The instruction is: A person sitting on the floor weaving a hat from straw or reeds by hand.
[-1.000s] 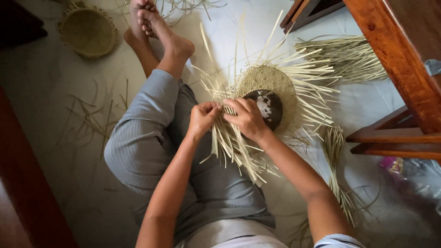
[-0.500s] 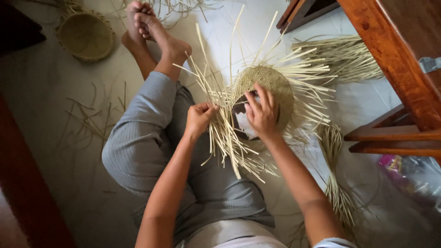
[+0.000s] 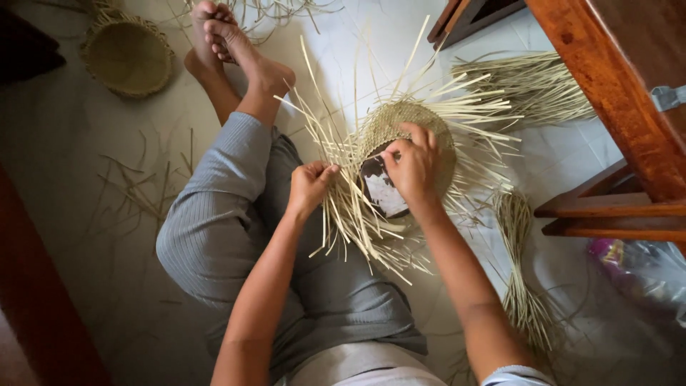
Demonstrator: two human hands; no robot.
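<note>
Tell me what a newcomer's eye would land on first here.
The half-woven straw piece at centre, pale strips fanning out all around, draped over a dark round form. The right hand presses on its woven crown while the left hand pinches loose strips at its edge. A finished straw basket sits top left on the floor.

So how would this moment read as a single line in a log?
left hand: pinching straw strips | right hand: pressing on woven piece over dark mould | nearby: woven basket, straw bundle
</note>
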